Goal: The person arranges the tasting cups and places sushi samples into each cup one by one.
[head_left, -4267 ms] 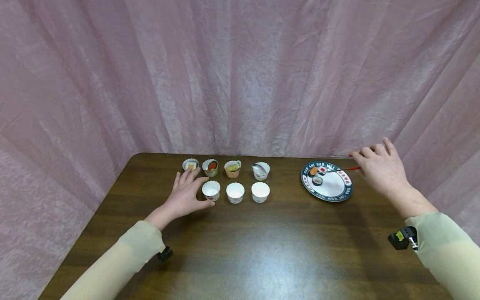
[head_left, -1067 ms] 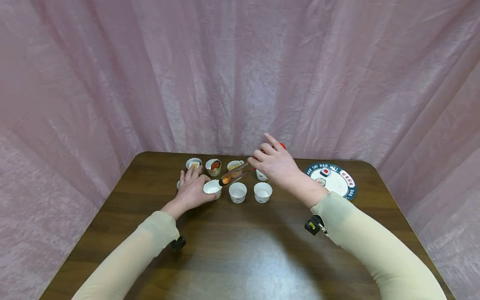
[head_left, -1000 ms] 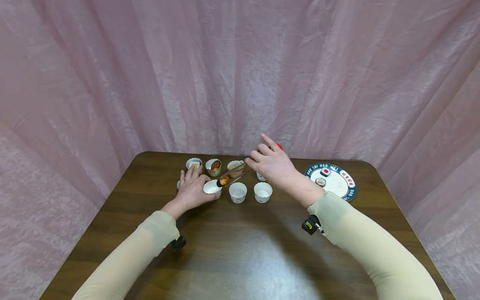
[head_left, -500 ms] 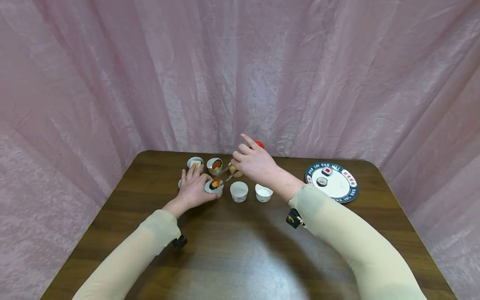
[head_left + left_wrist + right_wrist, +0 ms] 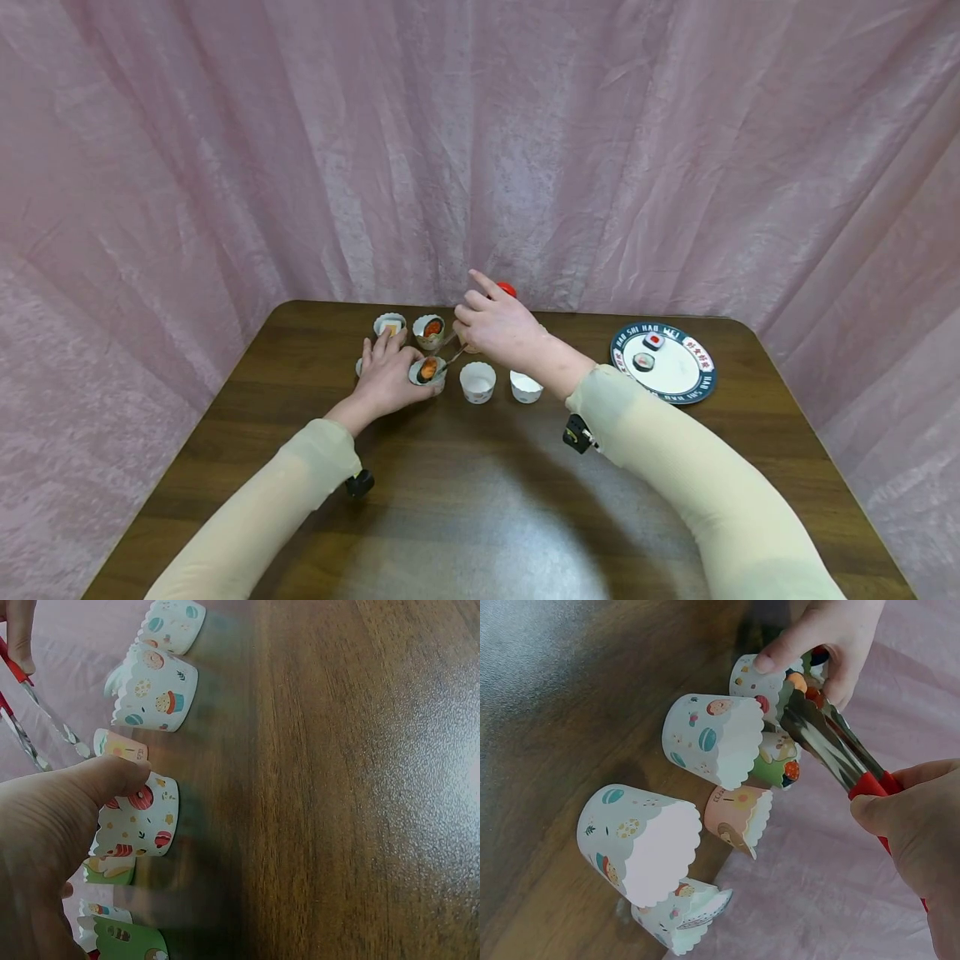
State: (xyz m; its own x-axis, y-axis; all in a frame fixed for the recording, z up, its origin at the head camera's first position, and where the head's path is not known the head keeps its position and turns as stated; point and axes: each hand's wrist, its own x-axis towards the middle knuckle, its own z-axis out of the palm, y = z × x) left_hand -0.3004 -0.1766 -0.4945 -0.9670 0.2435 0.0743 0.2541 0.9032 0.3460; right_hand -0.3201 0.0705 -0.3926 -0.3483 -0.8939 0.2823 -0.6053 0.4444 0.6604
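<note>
My left hand (image 5: 381,372) holds a white patterned paper baking cup (image 5: 142,821) between thumb and fingers at the left of the front row. In that cup's mouth sits an orange-topped sushi piece (image 5: 427,369) with a dark wrap. My right hand (image 5: 501,332) grips red-handled metal tongs (image 5: 826,740) from above, their tips reaching down into the cup at the sushi piece. In the right wrist view the tong arms stand slightly apart, and their tips partly cover the piece.
Two white paper cups (image 5: 477,383) stand to the right in the front row. Behind, cups hold an egg-topped piece (image 5: 391,328) and a red-topped piece (image 5: 432,327). A blue-rimmed plate (image 5: 707,388) at right bears two sushi rolls (image 5: 643,362). A pink curtain hangs behind.
The right hand has carried the orange-topped sushi from the plate leftward in the tongs and lowered it into the cup. The left hand has moved from beside that cup to gripping it.
</note>
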